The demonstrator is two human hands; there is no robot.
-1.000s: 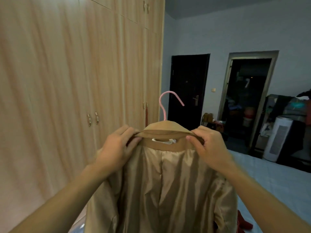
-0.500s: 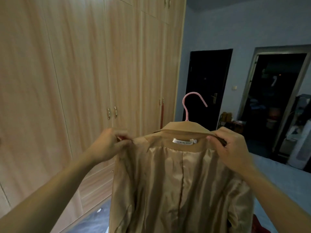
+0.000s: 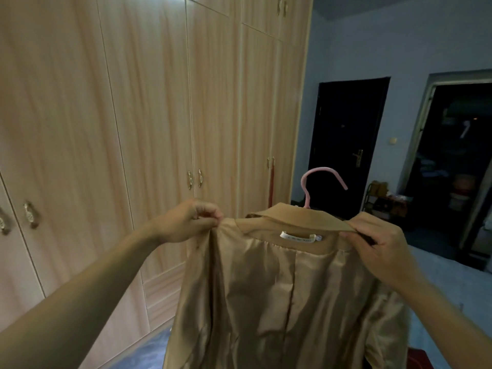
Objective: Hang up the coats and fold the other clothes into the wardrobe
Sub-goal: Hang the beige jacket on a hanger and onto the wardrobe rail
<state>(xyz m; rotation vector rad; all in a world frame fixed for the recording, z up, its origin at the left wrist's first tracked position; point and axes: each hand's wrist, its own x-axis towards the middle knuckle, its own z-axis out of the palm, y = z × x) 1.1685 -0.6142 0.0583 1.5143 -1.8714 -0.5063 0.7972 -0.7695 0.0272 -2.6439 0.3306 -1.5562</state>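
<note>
Tan coat (image 3: 287, 296) held up at lower centre of the frame, lining side facing the camera, shiny and creased, with a white label (image 3: 299, 237) just under the collar. Left hand (image 3: 186, 222) at centre left, fingers curled tight, pinching the coat's shoulder edge. Right hand (image 3: 383, 249) at centre right, fingers bent over and gripping the collar and shoulder at that end. Pink hanger (image 3: 316, 179) inside the coat, only its hook showing, rising above the collar against the dark door (image 3: 346, 145) right of centre. Tall light-wood wardrobe (image 3: 119, 129) filling the left half of the frame, doors all closed, small metal handles (image 3: 194, 179) in pairs near mid-height. Open doorway (image 3: 452, 166) at the far right edge, dim clutter beyond. Blue-grey floor visible at bottom left, below the coat's hem side. Coat hanging clear of the wardrobe, not touching it.
</note>
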